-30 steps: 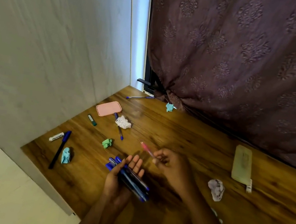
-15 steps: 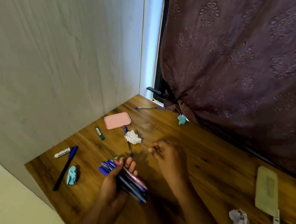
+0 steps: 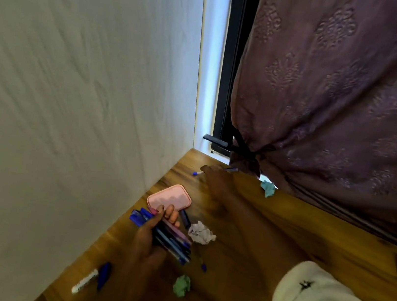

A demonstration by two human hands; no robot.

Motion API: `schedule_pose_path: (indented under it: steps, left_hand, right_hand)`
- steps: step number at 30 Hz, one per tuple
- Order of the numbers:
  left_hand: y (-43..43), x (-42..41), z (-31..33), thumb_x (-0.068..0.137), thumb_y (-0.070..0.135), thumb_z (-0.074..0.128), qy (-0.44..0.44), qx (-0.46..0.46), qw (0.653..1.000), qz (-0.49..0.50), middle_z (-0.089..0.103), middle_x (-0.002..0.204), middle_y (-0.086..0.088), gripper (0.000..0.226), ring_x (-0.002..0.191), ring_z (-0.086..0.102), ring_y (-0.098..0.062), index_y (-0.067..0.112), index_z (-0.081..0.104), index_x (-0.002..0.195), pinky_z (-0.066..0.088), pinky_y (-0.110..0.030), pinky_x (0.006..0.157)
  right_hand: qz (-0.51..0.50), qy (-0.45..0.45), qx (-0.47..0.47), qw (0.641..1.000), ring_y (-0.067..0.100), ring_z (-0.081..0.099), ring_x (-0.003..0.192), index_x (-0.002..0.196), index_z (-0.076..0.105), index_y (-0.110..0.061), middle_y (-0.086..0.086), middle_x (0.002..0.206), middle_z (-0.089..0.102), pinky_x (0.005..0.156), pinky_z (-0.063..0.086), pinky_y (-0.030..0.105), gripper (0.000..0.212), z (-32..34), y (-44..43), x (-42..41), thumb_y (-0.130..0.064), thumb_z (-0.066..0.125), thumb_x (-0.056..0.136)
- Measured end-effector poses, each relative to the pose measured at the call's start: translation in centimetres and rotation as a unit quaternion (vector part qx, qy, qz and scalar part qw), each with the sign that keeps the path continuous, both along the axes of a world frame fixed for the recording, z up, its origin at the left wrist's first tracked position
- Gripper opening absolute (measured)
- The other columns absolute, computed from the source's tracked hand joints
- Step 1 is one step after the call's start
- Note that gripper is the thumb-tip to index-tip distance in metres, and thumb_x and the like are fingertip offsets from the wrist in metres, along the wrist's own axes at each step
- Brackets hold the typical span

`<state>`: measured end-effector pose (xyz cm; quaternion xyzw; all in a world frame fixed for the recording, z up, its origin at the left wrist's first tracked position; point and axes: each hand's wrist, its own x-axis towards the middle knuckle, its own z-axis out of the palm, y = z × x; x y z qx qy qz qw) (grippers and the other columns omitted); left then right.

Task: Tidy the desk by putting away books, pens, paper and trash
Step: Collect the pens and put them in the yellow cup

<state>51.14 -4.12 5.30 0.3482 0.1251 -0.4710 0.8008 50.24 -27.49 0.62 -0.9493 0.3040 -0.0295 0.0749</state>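
Head view: I see wooden desk point(image 3: 322, 228), pale wall point(image 3: 74, 80) left, purple curtain point(image 3: 342, 94) upper right; left hand point(image 3: 147, 243) clamps pens point(image 3: 175, 241); right hand point(image 3: 214, 176) too blurred to tell.

A bundle of pens point(image 3: 173, 240) was gripped in the left hand point(image 3: 148, 243) above the wooden desk point(image 3: 322, 225). Just beyond that grip a pink case point(image 3: 170, 197) was seen, and close to its right a white paper ball point(image 3: 202, 232). Well beyond, the blurred right hand point(image 3: 216, 178) was laid over a blue pen point(image 3: 198, 173), perhaps pinching it.
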Motion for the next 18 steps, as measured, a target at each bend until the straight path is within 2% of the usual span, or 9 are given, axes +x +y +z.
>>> schedule_pose_path:
  steps: [3,6,8,9,11,13,16,18]
  left_hand:
    - [-0.6,1.5,-0.8,0.096,0.007,0.045,0.006,0.018,1.0,0.0,0.072,0.066,-0.006,0.014,0.056,0.07,-0.014,0.005,0.059,0.094,0.057,-0.027,0.051]
    - [-0.8,2.6,-1.4,0.095,0.005,0.045,0.024,0.007,1.0,-0.016,0.073,0.07,-0.009,0.015,0.06,0.071,-0.016,0.004,0.059,0.095,0.058,-0.029,0.051]
    - [-1.0,3.0,-1.7,0.095,0.006,0.045,0.021,0.006,0.999,-0.026,0.073,0.073,-0.009,0.014,0.063,0.071,-0.016,0.005,0.06,0.096,0.059,-0.03,0.057]
    - [-1.0,3.1,-1.7,0.094,0.006,0.046,0.015,0.009,0.999,-0.032,0.074,0.075,-0.009,0.014,0.065,0.072,-0.016,0.005,0.06,0.097,0.059,-0.031,0.065]
    - [-1.2,3.2,-1.6,0.093,0.008,0.048,0.011,0.008,0.999,-0.039,0.074,0.077,-0.008,0.014,0.067,0.072,-0.016,0.007,0.061,0.098,0.053,-0.037,0.082]
    - [-1.4,3.1,-1.4,0.092,0.009,0.049,0.02,0.001,0.999,-0.038,0.074,0.082,-0.01,0.014,0.069,0.072,-0.018,0.007,0.062,0.097,0.046,-0.041,0.093]
    - [-1.4,2.7,-1.5,0.092,0.015,0.051,0.029,-0.012,0.998,-0.046,0.073,0.093,-0.012,0.015,0.076,0.073,-0.02,0.009,0.063,0.097,0.042,-0.043,0.098]
    - [-1.3,2.2,-1.5,0.092,0.024,0.051,0.03,-0.027,0.998,-0.053,0.071,0.1,-0.012,0.021,0.083,0.071,-0.021,0.01,0.061,0.102,0.042,-0.044,0.1]
  right_hand:
    - [0.027,0.045,-0.074,0.996,0.031,0.049,0.116,0.117,0.053,-0.017,0.009,0.123,0.055,0.089,0.038,0.04,0.025,-0.5,-0.7,1.5,-0.021,0.042,0.095]
    - [0.085,0.062,-0.152,0.983,0.03,0.05,0.109,0.111,0.056,-0.013,0.01,0.115,0.058,0.082,0.038,0.039,0.022,-0.4,-0.9,1.7,-0.02,0.043,0.095]
    - [0.122,0.059,-0.177,0.975,0.028,0.049,0.11,0.115,0.055,-0.016,0.008,0.117,0.057,0.085,0.037,0.039,0.024,0.3,-0.9,1.2,-0.017,0.044,0.094]
    - [0.124,0.039,-0.177,0.975,0.028,0.049,0.11,0.118,0.055,-0.016,0.007,0.119,0.056,0.086,0.038,0.039,0.027,0.9,-0.6,0.8,-0.015,0.045,0.093]
    - [0.114,-0.078,-0.177,0.975,0.031,0.058,0.097,0.112,0.062,-0.012,0.01,0.108,0.062,0.077,0.043,0.04,0.029,2.4,0.0,0.0,-0.005,0.055,0.084]
    - [0.063,-0.245,-0.141,0.957,0.026,0.062,0.077,0.092,0.067,-0.009,0.01,0.087,0.065,0.064,0.047,0.035,0.017,4.5,1.9,-1.9,-0.007,0.061,0.076]
    - [-0.019,-0.428,-0.07,0.901,0.006,0.052,0.078,0.084,0.064,-0.008,-0.001,0.083,0.061,0.067,0.037,0.009,0.013,6.7,6.6,-5.8,-0.019,0.058,0.08]
    - [-0.079,-0.516,0.062,0.851,0.005,0.056,0.082,0.084,0.062,-0.014,-0.003,0.086,0.063,0.071,0.042,0.007,0.006,6.6,10.6,-7.9,-0.015,0.065,0.079]
